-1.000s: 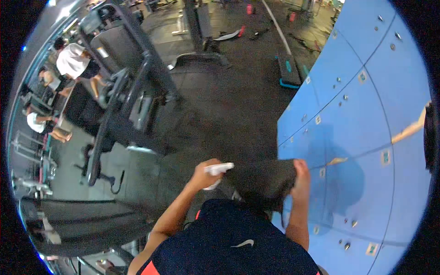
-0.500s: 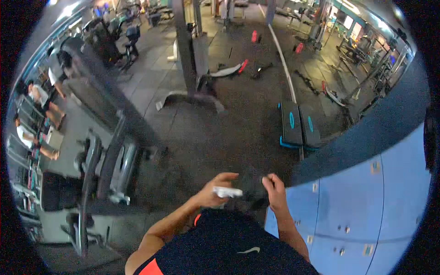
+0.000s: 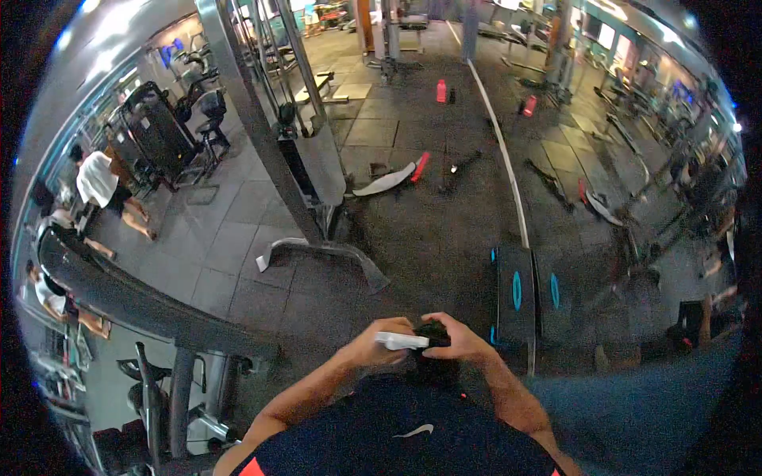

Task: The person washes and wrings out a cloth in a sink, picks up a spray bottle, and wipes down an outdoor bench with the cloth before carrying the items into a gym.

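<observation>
In front of my dark shirt, my left hand (image 3: 367,347) is closed around a small white flat object (image 3: 401,341), whose exact kind I cannot tell. Close beside it, my right hand (image 3: 464,343) has its fingers bent round a dark, soft-looking item (image 3: 433,333). That black item lies between the two hands, touching or nearly touching the white object's end. Its lower part blends into the shirt, so its shape is unclear.
A black and blue step platform (image 3: 512,297) stands ahead right, along a mirror. A cable machine (image 3: 274,119) rises ahead left, its curved foot (image 3: 325,247) on the floor. A pink bottle (image 3: 441,90) stands farther off. A person in white (image 3: 97,178) bends at the left.
My right hand has moved left to meet my left hand, and the black item now shows between them. The view has turned right and up; the blue lockers have left it.
</observation>
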